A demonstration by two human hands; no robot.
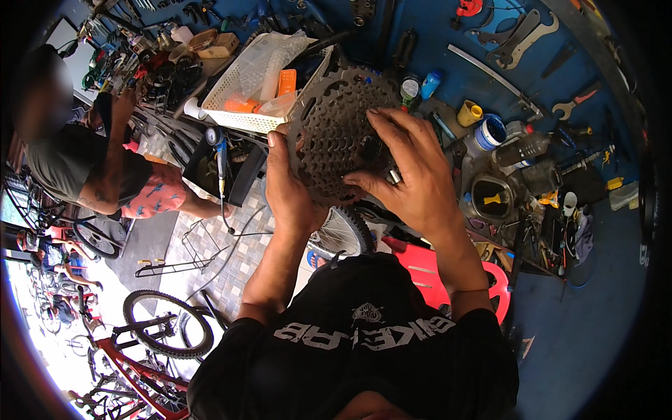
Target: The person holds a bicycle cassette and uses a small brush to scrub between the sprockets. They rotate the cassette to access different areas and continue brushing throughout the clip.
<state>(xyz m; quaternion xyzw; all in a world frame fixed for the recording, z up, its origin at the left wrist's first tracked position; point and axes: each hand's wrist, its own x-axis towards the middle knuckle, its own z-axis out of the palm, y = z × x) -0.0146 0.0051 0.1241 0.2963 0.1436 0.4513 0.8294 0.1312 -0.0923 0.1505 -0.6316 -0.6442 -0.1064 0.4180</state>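
A dark, multi-cog bicycle cassette (336, 122) is held up in front of me, its toothed rings facing the camera. My left hand (288, 183) grips its left edge with the fingers behind it. Across the centre of the cassette lies my right hand (413, 168), fingers spread over the cogs, a ring on one finger. Below the cassette a small bicycle wheel (344, 231) with spokes shows between my forearms.
A cluttered workbench (518, 178) with bottles, tubs and tools lies to the right, a blue tool wall (483, 42) behind. A white basket (259, 70) stands at upper left. A seated person (91, 168) is at left, bicycles (150, 343) at lower left, a red chair (427, 273) below.
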